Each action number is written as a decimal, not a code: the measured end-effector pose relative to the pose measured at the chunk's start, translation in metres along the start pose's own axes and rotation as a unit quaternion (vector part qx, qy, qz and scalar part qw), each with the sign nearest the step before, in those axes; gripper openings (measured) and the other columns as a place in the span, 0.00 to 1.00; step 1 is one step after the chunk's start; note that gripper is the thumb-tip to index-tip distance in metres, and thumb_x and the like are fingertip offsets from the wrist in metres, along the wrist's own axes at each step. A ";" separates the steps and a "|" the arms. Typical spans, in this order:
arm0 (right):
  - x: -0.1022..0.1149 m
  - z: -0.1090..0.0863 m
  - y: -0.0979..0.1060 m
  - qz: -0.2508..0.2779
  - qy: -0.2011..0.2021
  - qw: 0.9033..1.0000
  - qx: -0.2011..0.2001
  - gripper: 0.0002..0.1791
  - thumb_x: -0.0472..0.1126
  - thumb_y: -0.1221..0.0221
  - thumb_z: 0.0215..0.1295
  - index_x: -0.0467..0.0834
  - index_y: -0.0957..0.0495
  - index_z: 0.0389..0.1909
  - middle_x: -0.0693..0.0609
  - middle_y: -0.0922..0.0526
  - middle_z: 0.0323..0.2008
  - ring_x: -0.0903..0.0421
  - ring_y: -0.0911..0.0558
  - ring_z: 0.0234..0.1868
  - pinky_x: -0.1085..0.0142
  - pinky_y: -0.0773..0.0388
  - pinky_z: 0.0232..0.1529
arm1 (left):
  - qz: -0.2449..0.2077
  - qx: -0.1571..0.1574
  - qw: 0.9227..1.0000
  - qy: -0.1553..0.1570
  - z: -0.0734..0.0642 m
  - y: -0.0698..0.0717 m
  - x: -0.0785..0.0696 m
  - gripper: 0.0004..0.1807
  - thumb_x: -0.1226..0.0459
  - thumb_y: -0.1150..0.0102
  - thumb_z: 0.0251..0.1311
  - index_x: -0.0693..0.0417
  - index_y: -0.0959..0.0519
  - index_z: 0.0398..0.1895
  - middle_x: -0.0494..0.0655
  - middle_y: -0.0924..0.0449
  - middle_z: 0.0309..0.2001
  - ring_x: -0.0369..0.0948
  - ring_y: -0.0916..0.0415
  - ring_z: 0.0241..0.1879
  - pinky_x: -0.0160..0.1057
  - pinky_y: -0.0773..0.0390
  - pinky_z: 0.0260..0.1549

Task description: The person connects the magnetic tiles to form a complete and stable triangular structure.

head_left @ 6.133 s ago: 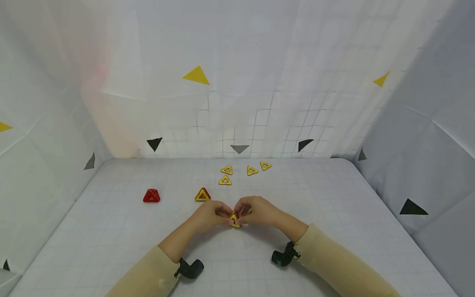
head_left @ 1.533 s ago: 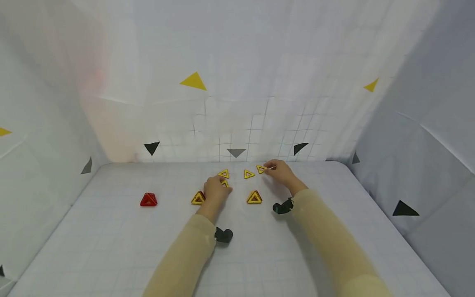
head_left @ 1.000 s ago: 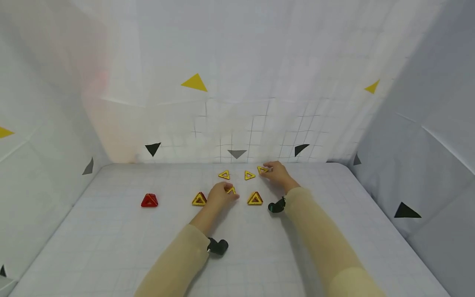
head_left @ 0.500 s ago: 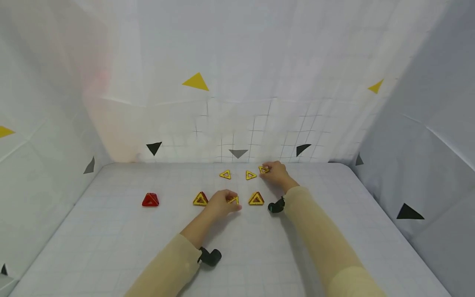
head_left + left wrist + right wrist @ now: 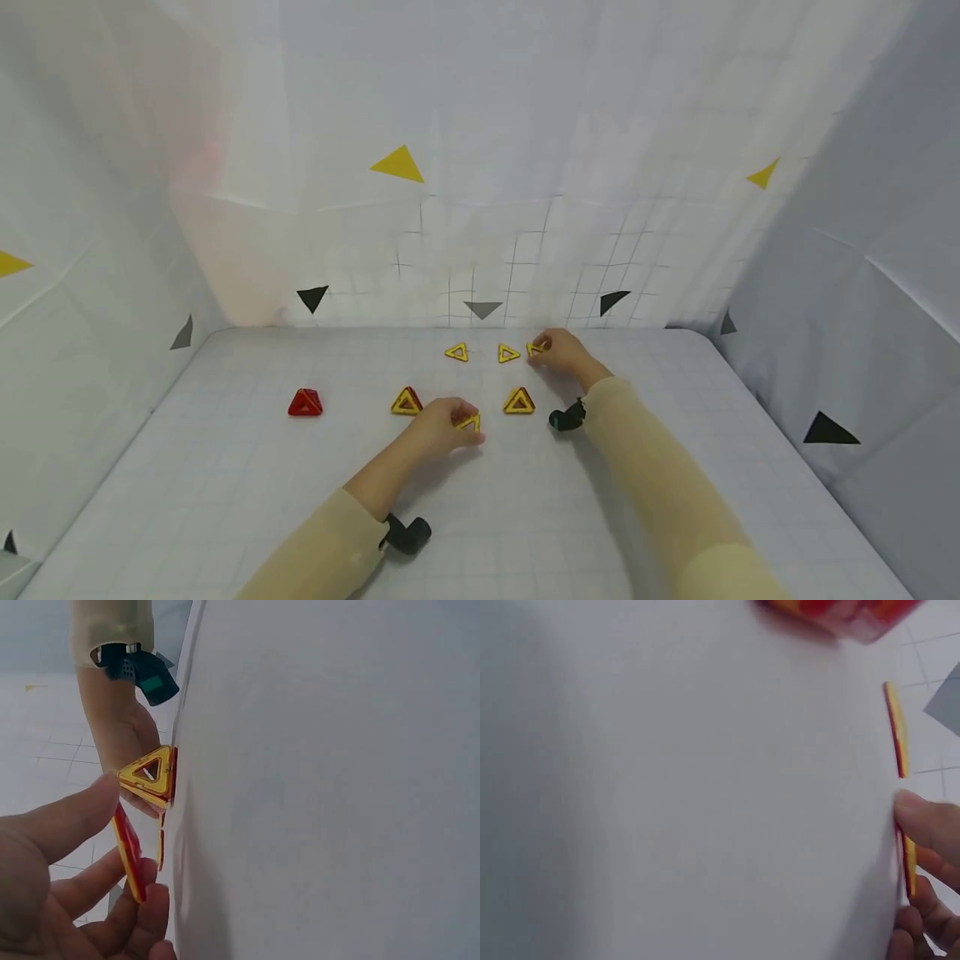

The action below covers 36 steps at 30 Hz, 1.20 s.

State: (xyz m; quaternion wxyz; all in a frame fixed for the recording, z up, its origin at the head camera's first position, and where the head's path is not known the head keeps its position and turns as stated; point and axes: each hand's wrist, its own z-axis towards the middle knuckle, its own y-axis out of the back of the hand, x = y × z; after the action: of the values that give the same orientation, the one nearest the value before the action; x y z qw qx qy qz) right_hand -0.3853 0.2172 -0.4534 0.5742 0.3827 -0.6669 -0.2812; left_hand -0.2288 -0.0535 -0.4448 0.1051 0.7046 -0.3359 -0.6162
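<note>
My left hand (image 5: 438,429) pinches a triangular magnetic tile (image 5: 470,423), a yellow frame with a red face, between thumb and fingers. The left wrist view shows this tile (image 5: 129,851) edge-on, tilted off the table. At the back right, my right hand (image 5: 564,352) grips another triangular magnetic tile (image 5: 533,350) low at the table. Its thumb and fingers cover part of that tile (image 5: 910,866) in the right wrist view. A yellow-faced pyramid (image 5: 519,402) stands between the hands; a second pyramid (image 5: 406,403) is just beyond the left wrist.
Two loose yellow triangular tiles lie near the back edge, a left tile (image 5: 457,352) and a right tile (image 5: 508,354). A red pyramid (image 5: 305,403) sits at the left. Behind the white table (image 5: 187,467) hangs a white sheet (image 5: 480,242) with triangle marks.
Six seconds ago both hands held the pyramid now standing right of centre. Since then my left hand has lifted a tile and drawn it nearer; the right hand stays at the back-right tile.
</note>
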 end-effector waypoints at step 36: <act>0.021 -0.128 0.026 -0.011 0.142 0.990 0.007 0.21 0.48 0.28 0.59 0.45 0.19 0.51 0.49 0.21 0.43 0.51 0.26 0.44 0.59 0.26 0.42 | 0.121 0.007 0.992 -0.033 -0.024 0.013 0.015 0.21 0.58 0.20 0.47 0.49 0.18 0.44 0.41 0.22 0.39 0.40 0.25 0.42 0.47 0.25 0.49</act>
State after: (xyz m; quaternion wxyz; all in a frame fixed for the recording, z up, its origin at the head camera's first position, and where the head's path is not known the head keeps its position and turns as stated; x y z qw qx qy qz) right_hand -0.2660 0.2222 -0.3971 0.6573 0.4298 -0.5763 -0.2260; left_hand -0.2105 -0.0788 -0.4440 0.1625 0.6384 -0.4267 -0.6197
